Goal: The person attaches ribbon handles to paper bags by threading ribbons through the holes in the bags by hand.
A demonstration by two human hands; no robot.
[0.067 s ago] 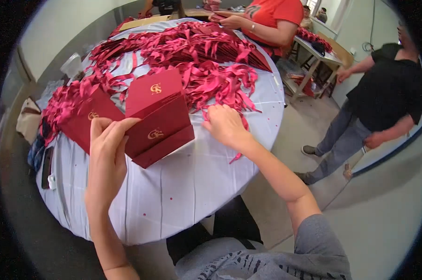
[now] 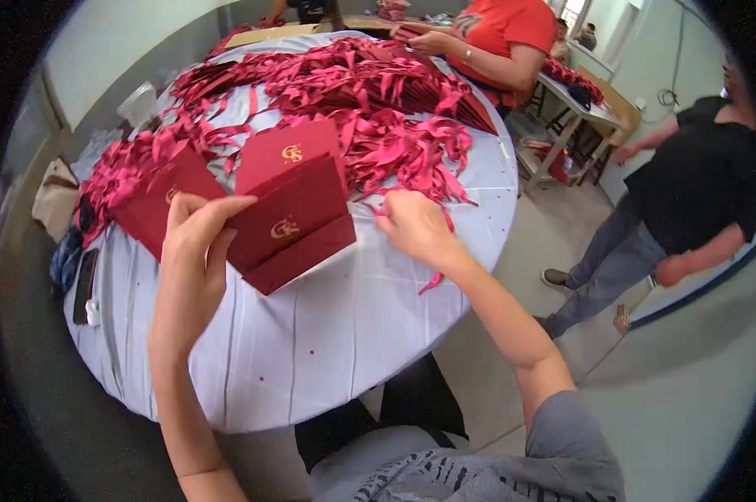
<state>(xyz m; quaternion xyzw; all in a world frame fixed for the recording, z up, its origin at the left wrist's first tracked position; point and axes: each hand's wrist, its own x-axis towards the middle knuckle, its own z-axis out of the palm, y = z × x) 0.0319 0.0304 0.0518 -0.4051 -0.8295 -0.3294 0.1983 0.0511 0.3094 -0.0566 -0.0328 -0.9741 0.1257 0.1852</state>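
Note:
A dark red paper bag (image 2: 290,230) with a gold emblem and a folded lower part is tilted up over the table. My left hand (image 2: 192,243) pinches its left upper edge between thumb and fingers. Right behind it lies another dark red bag (image 2: 269,163) with the same emblem. To the left, further dark red bags (image 2: 156,209) rest against a heap of pink ribbons. My right hand (image 2: 416,226) is closed at the near edge of the pink ribbons (image 2: 411,155), with ribbon showing at its fingers and beside it. Its fingertips are partly hidden.
A round table with a white cloth (image 2: 311,376) carries large piles of ribboned red bags (image 2: 370,75). A phone (image 2: 85,284) and a small white object lie at its left edge. Across stands a person in red (image 2: 508,42); another in black (image 2: 687,167) is at the right.
The whole view has shifted slightly. The held bag's layered upper edges show less than before, and my right hand is curled a little more. Both hands otherwise keep their places.

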